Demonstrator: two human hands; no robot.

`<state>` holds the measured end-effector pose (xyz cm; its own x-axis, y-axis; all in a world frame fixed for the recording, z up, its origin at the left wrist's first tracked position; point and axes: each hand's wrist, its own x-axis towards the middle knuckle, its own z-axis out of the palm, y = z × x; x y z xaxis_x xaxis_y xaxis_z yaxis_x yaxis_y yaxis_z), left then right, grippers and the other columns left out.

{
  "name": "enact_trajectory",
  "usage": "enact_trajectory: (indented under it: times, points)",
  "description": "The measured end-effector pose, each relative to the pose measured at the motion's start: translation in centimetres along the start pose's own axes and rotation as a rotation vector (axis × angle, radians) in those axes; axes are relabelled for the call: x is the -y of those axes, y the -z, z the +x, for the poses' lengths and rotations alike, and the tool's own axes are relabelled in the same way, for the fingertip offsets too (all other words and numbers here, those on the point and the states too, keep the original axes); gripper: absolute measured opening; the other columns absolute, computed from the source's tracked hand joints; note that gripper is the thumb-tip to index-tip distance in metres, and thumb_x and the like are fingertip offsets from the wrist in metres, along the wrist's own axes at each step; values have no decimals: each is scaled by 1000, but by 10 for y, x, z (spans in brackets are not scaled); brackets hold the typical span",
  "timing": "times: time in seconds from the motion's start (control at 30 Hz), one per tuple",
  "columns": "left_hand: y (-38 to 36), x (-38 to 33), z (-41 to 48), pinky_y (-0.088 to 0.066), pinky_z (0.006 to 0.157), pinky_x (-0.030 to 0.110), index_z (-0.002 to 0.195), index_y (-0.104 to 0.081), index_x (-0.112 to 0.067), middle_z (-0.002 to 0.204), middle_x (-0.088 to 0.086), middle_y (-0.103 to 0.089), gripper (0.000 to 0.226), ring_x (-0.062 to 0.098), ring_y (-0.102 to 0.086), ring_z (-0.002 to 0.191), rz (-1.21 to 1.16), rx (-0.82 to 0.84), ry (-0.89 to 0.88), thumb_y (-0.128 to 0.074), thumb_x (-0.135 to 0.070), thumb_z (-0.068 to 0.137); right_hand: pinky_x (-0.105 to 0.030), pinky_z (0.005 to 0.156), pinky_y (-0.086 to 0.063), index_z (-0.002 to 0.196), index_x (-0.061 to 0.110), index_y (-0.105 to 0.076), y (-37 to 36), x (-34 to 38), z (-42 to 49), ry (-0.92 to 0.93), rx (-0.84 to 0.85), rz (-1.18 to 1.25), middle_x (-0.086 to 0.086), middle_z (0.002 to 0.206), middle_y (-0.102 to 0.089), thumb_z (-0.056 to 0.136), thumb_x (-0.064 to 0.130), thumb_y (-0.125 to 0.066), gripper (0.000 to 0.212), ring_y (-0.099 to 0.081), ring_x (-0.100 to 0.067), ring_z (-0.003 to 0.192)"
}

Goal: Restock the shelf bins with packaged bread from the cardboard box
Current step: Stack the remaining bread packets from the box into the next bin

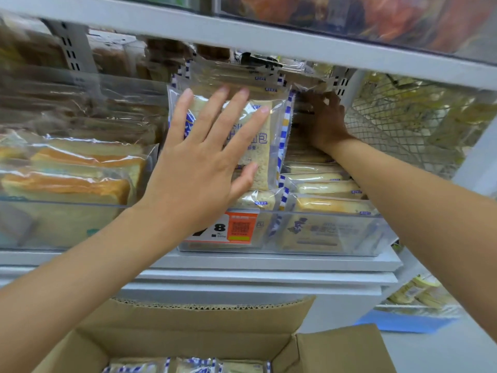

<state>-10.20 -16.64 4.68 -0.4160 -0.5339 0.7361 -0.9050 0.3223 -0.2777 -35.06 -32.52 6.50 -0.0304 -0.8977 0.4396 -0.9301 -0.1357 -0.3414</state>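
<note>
head | left hand (pixel 204 162) flat, fingers spread, pressing the upright bread pack (pixel 256 154) standing in the clear bin (pixel 322 232) | right hand (pixel 326 122) deep over the bin's right stack, fingers curled in shadow, grip unclear | cardboard box (pixel 188 332) below the bin, holding more packs (pixel 193 366)

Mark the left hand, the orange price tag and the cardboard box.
left hand (pixel 204 162): head view, back of the hand.
orange price tag (pixel 240 228): head view, its orange code panel.
cardboard box (pixel 204 327): head view, inner face of the far wall.
</note>
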Motion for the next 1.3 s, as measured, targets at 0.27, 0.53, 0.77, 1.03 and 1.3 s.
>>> enact_trajectory:
  times: [0.27,0.53,0.77,1.03,1.3]
  points:
    - [5,1,-1,-8,120,55,152,-24,-14,159,11,-27,62,30,-25,147,-82,-14,15,-34,-45,99,-38,118,-22,151,35,-23,7,4,-2,-22,153,97,-11,162,-5,95,9,-51,68,-15,-37,147]
    - [7,2,-2,-11,118,59,145,-41,-9,158,20,-23,59,33,-18,148,-134,-1,-2,-40,-45,98,-7,75,-48,136,36,-48,38,35,-51,-42,38,218,7,138,-46,91,7,-58,55,-59,-8,97]
    - [38,-2,-19,-31,109,48,138,-48,-17,136,16,-50,54,30,-41,128,-173,-84,81,-56,-41,90,-22,88,-44,116,12,-66,70,78,-152,36,-56,354,-2,111,-66,89,6,-53,31,-58,-12,95]
    - [70,-31,-99,-50,64,41,109,-58,-13,101,4,-59,22,26,-60,88,-535,305,120,-59,-17,88,-23,65,-39,87,18,-62,59,108,-242,68,84,373,6,77,-55,83,5,-55,15,-49,-9,68]
    - [21,-36,-277,-52,82,35,122,-54,-25,114,-7,-57,28,10,-59,88,-663,975,514,-56,-28,95,-22,77,-47,118,14,-65,-95,37,-393,-136,875,257,0,105,-67,94,4,-50,29,-64,-17,93]
